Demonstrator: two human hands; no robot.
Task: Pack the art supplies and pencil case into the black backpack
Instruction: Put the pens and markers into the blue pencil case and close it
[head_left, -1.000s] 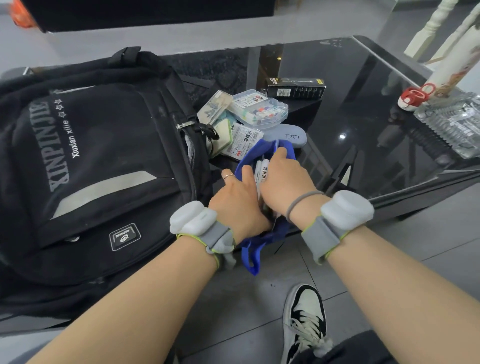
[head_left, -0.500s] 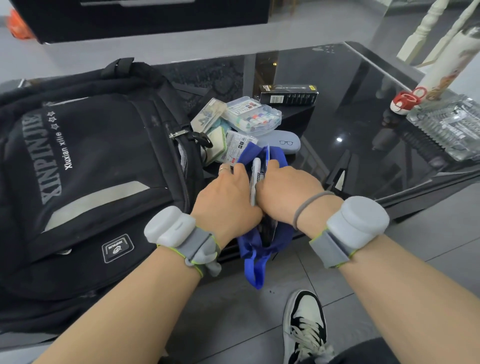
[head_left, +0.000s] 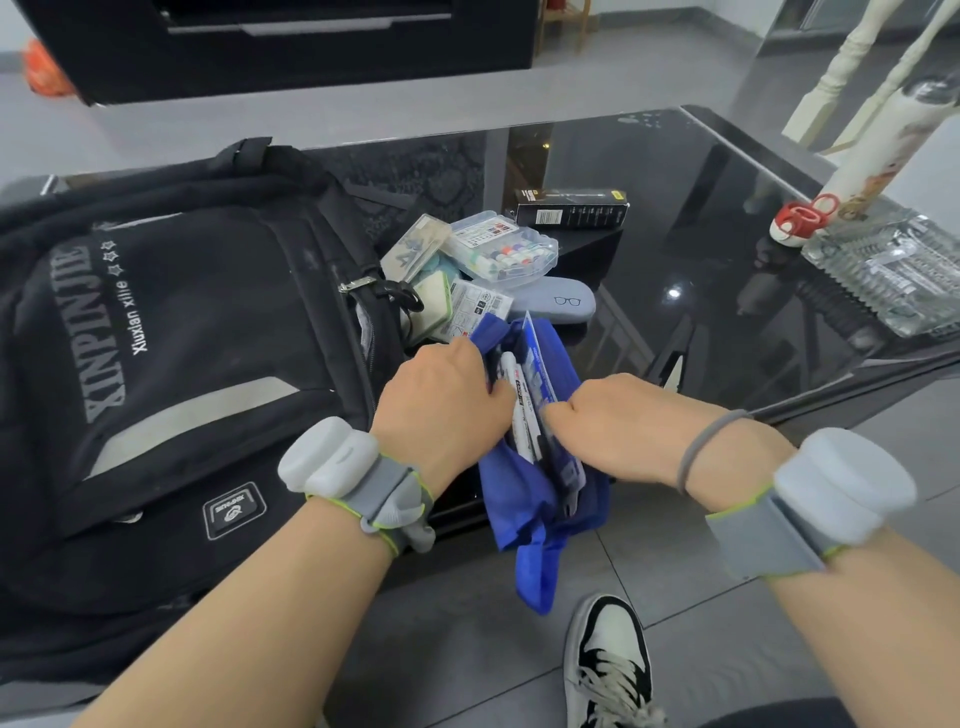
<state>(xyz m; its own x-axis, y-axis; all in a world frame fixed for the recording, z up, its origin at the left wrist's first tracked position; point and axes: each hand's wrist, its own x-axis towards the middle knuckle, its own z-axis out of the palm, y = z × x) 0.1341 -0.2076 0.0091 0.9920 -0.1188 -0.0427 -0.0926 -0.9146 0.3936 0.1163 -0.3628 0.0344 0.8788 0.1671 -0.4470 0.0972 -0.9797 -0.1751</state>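
A soft blue fabric pencil case (head_left: 540, 499) was held open at the black glass table's (head_left: 727, 249) near edge, its left lip gripped by the left hand (head_left: 441, 405) and its right lip by the right hand (head_left: 618, 421). White marker pens (head_left: 514, 400) stood inside. The black fabric backpack (head_left: 171, 364) lay left of the hands.

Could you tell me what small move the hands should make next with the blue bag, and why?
Probably push the markers fully down into the blue fabric bag. Both the left hand and the right hand grip its mouth open at the table's edge, and the markers stick out above it, so it cannot close or go into the black backpack yet.
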